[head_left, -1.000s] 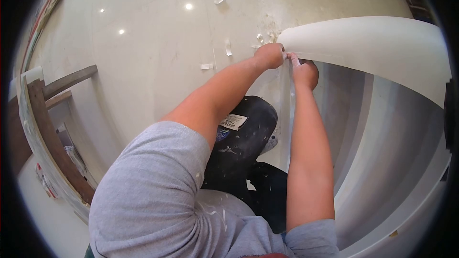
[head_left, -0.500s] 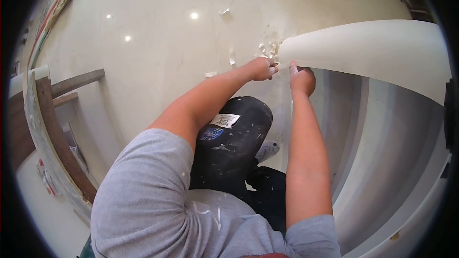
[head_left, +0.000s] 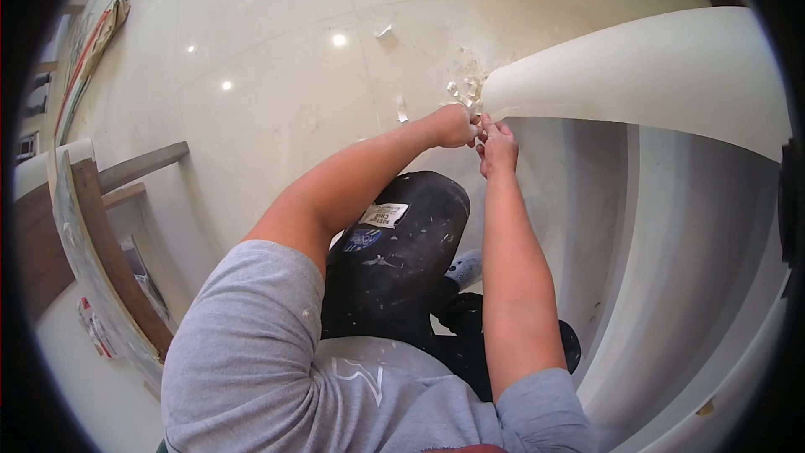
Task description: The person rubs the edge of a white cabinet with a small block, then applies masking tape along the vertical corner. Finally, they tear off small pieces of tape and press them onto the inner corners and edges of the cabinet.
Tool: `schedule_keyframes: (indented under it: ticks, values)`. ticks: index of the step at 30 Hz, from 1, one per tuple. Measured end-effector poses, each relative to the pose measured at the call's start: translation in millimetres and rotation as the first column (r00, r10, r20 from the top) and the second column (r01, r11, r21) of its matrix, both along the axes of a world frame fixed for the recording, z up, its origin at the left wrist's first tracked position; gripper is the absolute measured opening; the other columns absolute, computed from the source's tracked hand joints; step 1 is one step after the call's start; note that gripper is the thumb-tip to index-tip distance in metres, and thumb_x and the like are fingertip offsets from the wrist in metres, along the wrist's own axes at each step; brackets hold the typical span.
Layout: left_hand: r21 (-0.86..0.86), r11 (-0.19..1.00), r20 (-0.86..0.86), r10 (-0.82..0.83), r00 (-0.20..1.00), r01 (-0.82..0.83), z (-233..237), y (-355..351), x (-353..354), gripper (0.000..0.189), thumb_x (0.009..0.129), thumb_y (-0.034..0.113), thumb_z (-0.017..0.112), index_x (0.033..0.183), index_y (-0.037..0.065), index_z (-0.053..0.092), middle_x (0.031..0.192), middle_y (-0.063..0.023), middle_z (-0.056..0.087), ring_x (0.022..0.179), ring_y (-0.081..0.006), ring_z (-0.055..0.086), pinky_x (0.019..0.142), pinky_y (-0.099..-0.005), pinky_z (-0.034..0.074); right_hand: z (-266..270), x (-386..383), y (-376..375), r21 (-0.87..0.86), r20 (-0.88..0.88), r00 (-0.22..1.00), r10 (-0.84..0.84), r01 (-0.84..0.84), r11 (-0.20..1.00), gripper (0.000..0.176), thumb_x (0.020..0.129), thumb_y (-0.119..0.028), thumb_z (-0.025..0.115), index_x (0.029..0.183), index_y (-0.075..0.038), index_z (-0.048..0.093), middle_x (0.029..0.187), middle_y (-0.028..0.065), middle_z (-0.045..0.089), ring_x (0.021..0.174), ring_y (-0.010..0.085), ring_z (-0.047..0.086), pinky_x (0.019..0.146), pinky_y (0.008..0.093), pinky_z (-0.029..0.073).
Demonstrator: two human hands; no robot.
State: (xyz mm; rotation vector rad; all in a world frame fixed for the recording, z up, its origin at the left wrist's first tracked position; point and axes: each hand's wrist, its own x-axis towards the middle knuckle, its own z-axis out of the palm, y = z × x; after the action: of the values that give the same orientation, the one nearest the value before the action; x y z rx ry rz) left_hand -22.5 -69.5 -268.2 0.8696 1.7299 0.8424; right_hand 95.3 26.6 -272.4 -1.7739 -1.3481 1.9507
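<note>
A large white curved panel (head_left: 637, 63) arches in from the right, its rounded near end by my hands. My left hand (head_left: 454, 126) is closed at that end, its fingertips drawn together. Beside it my right hand (head_left: 500, 149) is pinched, its fingertips meeting those of my left. What lies between the fingers is too small to make out. A thin pale strip (head_left: 508, 111), tape-like, runs along the panel's lower edge from my fingertips. Just beyond my hands, several curled pale scraps (head_left: 457, 89) lie on the floor.
More scraps lie on the shiny tiled floor (head_left: 277, 17), one white piece (head_left: 402, 109) nearby. Grey-white curved surfaces (head_left: 662, 226) stand below the panel at right. On the left are a curved wooden frame (head_left: 109, 243) and a projecting bar (head_left: 142, 154). My bent knee (head_left: 419, 218) is below my hands.
My right hand has come left off the panel's edge to meet my left hand, its thumb no longer pressed there. The view has shifted slightly.
</note>
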Motion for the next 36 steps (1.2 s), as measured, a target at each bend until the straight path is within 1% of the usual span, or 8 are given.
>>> schedule_keyframes:
  ticks: [4,7,10,13,17,24,30,36]
  values:
    - [0.017,1.0,-0.127,0.012,0.992,-0.01,0.2,1.4,9.9,0.029,0.09,0.029,0.06,0.095,0.006,0.077,0.086,-0.0156,0.076,0.083,-0.0335,0.072,0.078,-0.0449,0.055,-3.9,-7.7,3.1,-0.008,0.02,0.992,-0.123,0.123,0.992,0.026,0.092,-0.019,0.077,0.109,-0.004,0.063,0.081,0.0009,0.064,0.067,0.0096,0.056,0.053,0.0249,0.038]
    - [0.015,0.999,-0.307,0.041,0.951,-0.038,3.5,3.6,17.6,0.029,0.091,0.029,0.058,0.093,0.005,0.075,0.09,-0.0216,0.074,0.088,-0.0401,0.071,0.081,-0.0491,0.054,-0.5,-15.7,2.5,-0.012,0.017,0.994,-0.11,0.11,0.994,0.024,0.095,-0.017,0.073,0.108,0.0,0.062,0.085,0.0056,0.065,0.069,0.0146,0.062,0.057,0.0286,0.046]
    - [0.028,0.99,-0.338,0.138,0.931,-0.137,11.3,3.8,21.5,0.028,0.091,0.026,0.057,0.09,0.003,0.073,0.089,-0.0238,0.071,0.086,-0.043,0.068,0.078,-0.051,0.052,-34.9,-29.4,4.4,-0.045,-0.14,0.935,-0.326,0.323,0.945,0.018,0.098,-0.013,0.068,0.106,0.003,0.063,0.091,0.0114,0.067,0.076,0.0223,0.067,0.065,0.0348,0.055]
    - [0.062,0.998,-0.375,0.033,0.926,-0.011,24.7,-1.8,31.2,0.031,0.093,0.029,0.056,0.091,0.002,0.073,0.09,-0.0254,0.071,0.088,-0.044,0.067,0.08,-0.0526,0.052,-34.4,-27.1,25.7,-0.167,0.028,0.888,-0.46,0.457,0.873,0.018,0.096,-0.013,0.071,0.103,0.003,0.067,0.084,0.0096,0.067,0.067,0.0204,0.065,0.056,0.0353,0.052]
    - [0.016,0.999,-0.366,0.05,0.929,-0.048,18.5,-2.7,24.8,0.038,0.096,0.036,0.055,0.095,0.002,0.072,0.094,-0.0256,0.071,0.091,-0.044,0.068,0.082,-0.0526,0.052,-63.1,-11.4,29.6,-0.371,-0.242,0.946,-0.217,0.117,0.921,0.016,0.103,-0.016,0.061,0.095,-0.002,0.062,0.087,0.0049,0.063,0.062,0.014,0.058,0.051,0.0312,0.048]
    - [-0.105,0.99,-0.39,0.047,0.92,-0.095,17.3,-7.0,15.7,0.04,0.097,0.038,0.052,0.099,0.004,0.072,0.1,-0.0235,0.072,0.097,-0.0418,0.068,0.085,-0.0513,0.052,-71.7,-11.5,30.6,-0.567,-0.249,0.902,-0.354,0.161,0.808,0.026,0.109,-0.025,0.049,0.099,-0.002,0.056,0.075,0.0034,0.057,0.057,0.0142,0.056,0.052,0.0256,0.051]
    - [-0.104,0.99,-0.403,0.043,0.914,-0.093,32.0,-14.5,4.3,0.041,0.097,0.041,0.055,0.1,0.004,0.074,0.1,-0.0224,0.073,0.096,-0.041,0.069,0.085,-0.0498,0.053,-64.1,-25.2,21.9,-0.436,-0.128,0.87,-0.476,0.382,0.815,0.025,0.108,-0.026,0.052,0.099,-0.003,0.058,0.075,0.0019,0.056,0.056,0.0128,0.051,0.049,0.026,0.043]
    - [-0.178,0.984,-0.431,-0.051,0.901,-0.03,120.6,-33.0,3.9,0.04,0.095,0.042,0.06,0.098,0.005,0.075,0.097,-0.0203,0.074,0.095,-0.0384,0.07,0.083,-0.048,0.053,-41.4,-34.8,14.9,-0.328,-0.007,0.873,-0.488,0.459,0.825,0.024,0.106,-0.026,0.057,0.093,-0.006,0.06,0.076,0.0012,0.057,0.056,0.0114,0.049,0.048,0.0249,0.039]
